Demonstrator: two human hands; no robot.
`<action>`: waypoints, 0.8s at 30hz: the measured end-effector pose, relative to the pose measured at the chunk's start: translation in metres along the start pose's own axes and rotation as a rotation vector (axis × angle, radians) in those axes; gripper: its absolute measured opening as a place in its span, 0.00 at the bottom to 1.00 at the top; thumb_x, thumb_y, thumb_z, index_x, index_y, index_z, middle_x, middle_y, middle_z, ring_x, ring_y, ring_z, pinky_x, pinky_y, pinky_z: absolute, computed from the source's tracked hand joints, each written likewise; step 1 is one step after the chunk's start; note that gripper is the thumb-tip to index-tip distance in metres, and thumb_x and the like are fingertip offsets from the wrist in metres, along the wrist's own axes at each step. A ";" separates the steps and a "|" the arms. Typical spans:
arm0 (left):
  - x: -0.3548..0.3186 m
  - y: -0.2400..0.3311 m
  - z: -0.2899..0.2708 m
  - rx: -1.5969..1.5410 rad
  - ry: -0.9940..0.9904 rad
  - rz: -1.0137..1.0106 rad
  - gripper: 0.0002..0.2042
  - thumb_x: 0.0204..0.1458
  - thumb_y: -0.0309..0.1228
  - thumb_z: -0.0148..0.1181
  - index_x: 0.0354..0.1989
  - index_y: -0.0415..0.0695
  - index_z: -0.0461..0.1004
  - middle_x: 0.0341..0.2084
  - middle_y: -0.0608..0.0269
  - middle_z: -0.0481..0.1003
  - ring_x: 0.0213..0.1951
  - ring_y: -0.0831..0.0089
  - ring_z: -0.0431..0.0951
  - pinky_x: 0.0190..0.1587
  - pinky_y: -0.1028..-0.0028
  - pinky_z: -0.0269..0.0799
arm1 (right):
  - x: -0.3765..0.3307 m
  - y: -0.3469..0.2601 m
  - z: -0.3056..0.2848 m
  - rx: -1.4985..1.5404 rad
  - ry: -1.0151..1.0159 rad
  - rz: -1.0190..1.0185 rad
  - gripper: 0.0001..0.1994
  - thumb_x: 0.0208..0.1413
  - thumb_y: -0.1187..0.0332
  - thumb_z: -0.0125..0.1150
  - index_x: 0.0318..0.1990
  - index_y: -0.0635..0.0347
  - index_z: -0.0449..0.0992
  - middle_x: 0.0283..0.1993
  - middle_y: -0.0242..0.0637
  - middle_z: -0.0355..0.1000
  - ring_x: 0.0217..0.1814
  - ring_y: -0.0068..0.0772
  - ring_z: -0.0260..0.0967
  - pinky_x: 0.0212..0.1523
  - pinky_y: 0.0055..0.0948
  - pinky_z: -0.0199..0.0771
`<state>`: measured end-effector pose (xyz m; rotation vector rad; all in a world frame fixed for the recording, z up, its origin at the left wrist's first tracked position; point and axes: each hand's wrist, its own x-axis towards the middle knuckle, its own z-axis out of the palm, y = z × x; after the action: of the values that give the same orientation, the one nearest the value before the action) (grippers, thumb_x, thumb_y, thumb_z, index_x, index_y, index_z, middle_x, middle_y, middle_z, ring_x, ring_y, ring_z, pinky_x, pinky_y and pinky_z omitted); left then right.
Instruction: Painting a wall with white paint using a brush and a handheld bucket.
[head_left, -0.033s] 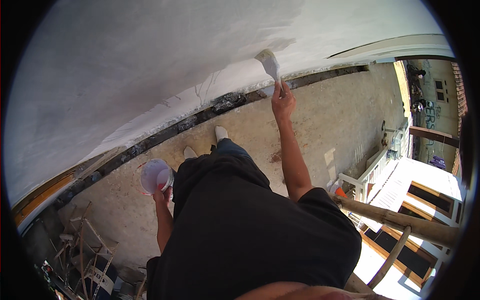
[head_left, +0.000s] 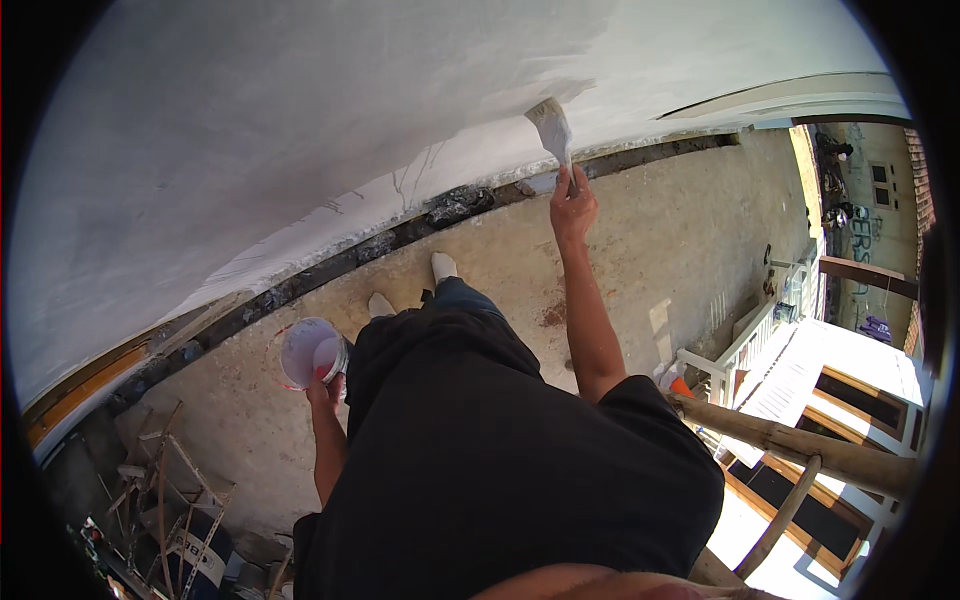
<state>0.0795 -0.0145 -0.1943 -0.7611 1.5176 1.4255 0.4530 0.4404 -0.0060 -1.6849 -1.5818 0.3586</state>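
My right hand (head_left: 573, 207) grips the handle of a wide paintbrush (head_left: 552, 130), its bristles up against the wall (head_left: 330, 110). Whitish paint coats the brush head. Around the bristles the wall shows darker, wet-looking strokes, with a paler band along its foot. Low on the left, my left hand (head_left: 326, 388) holds a white paint bucket (head_left: 297, 372) by its rim, the thumb over the edge. Pale lilac-white paint is visible inside the bucket.
A dark, rough gutter strip (head_left: 375, 245) runs along the wall's foot beside the concrete floor (head_left: 520, 290). Metal frames and scrap (head_left: 175, 490) stand at the lower left. Wooden poles (head_left: 800, 440) and a white railing (head_left: 750, 345) are at the right.
My right hand and the paintbrush have shifted slightly to the right along the wall. The left hand and the bucket look unmoved.
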 end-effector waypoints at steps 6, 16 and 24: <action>0.013 -0.004 -0.020 -0.008 -0.011 0.042 0.23 0.56 0.31 0.55 0.58 0.36 0.62 0.47 0.49 0.73 0.38 0.55 0.81 0.39 0.57 0.83 | -0.078 -0.042 0.050 0.039 -0.129 -0.172 0.14 0.59 0.62 0.60 0.44 0.64 0.79 0.30 0.55 0.76 0.30 0.46 0.78 0.31 0.36 0.75; 0.005 0.005 0.005 -0.102 -0.045 0.083 0.22 0.54 0.28 0.51 0.58 0.35 0.62 0.46 0.47 0.73 0.37 0.54 0.80 0.36 0.59 0.83 | 0.015 0.019 0.003 -0.072 0.051 0.079 0.16 0.63 0.59 0.53 0.45 0.64 0.78 0.25 0.54 0.74 0.25 0.53 0.74 0.25 0.41 0.69; 0.008 0.011 0.015 -0.028 0.040 0.049 0.19 0.57 0.34 0.51 0.54 0.36 0.66 0.42 0.49 0.75 0.36 0.55 0.80 0.35 0.60 0.84 | -0.051 -0.031 0.028 0.082 -0.269 -0.030 0.15 0.60 0.59 0.57 0.45 0.61 0.79 0.35 0.52 0.77 0.33 0.51 0.77 0.34 0.40 0.75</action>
<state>0.0691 0.0030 -0.1958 -0.7784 1.5593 1.4778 0.4024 0.4001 -0.0179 -1.5991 -1.7581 0.6482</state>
